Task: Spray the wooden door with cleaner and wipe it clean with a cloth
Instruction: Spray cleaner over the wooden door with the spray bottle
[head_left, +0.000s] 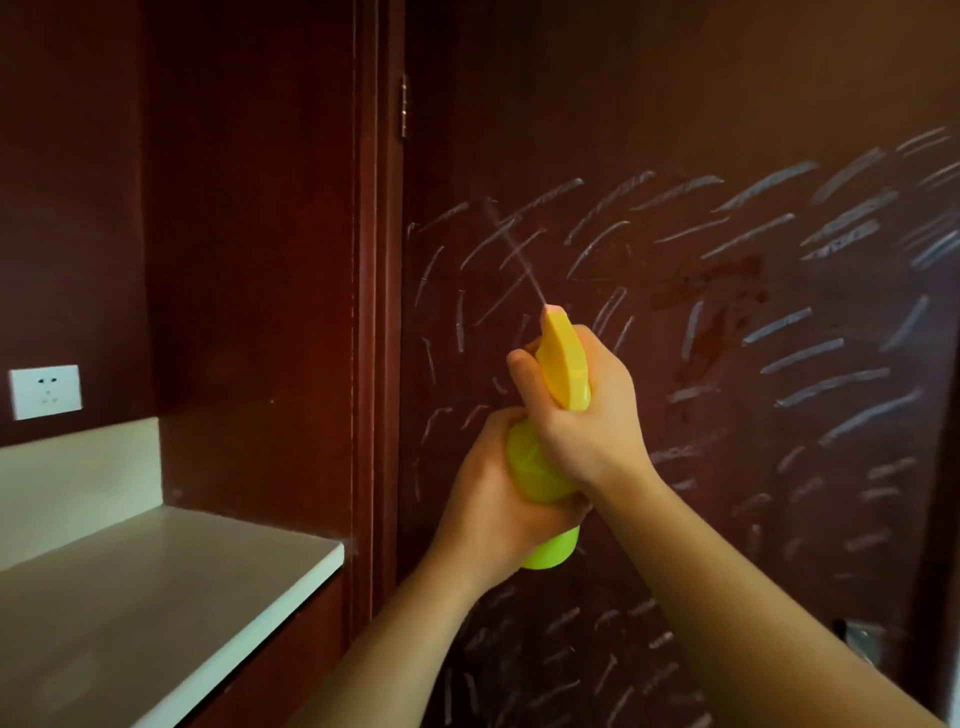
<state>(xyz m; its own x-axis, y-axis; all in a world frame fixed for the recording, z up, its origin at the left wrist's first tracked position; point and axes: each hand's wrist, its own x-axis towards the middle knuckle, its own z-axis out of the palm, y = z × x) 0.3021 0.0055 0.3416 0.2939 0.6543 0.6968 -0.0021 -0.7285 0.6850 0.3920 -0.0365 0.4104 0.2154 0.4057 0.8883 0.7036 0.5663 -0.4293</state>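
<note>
Mist (519, 254) jets from the yellow-green bottle (537, 467) onto the streaked door (675, 104), near its hinged edge. The bottle's trigger head sits in the curled right grip (587, 415); the left grip (493, 499) wraps the body.

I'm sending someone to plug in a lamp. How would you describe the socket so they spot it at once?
Left of the white-streaked door, a pale counter sits in a recess. The socket is on the dark wall above it, at the far left. It is the only white plate on that red-brown panelling.
</note>
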